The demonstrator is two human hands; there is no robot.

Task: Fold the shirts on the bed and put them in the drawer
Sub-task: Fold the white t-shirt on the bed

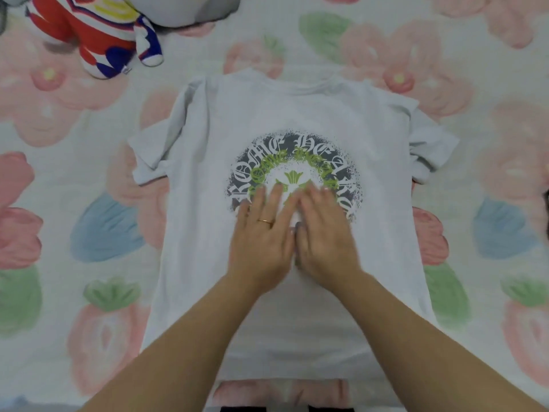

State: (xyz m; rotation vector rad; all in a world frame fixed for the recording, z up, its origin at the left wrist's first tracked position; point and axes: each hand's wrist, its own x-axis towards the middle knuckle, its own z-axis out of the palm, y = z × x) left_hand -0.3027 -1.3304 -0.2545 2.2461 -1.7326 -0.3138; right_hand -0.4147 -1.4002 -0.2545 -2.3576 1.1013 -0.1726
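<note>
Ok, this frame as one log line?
shirt: spread flat on bed sheet, print up, unfolded | left hand: flat on print | right hand: flat on print, beside left | plush toy: upper left, off shirt

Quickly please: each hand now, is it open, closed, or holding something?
Left hand: open, pressed flat on the shirt.
Right hand: open, flat on the shirt, holding nothing.

Left hand point(261, 233) and right hand point(323, 233) lie palm down, side by side, inner edges touching. Fingers straight, slightly fanned, pointing away from the body. Ring point(265, 221) on a left finger. Bare left forearm point(178, 352) and right forearm point(430, 346) converge from the lower corners.
</note>
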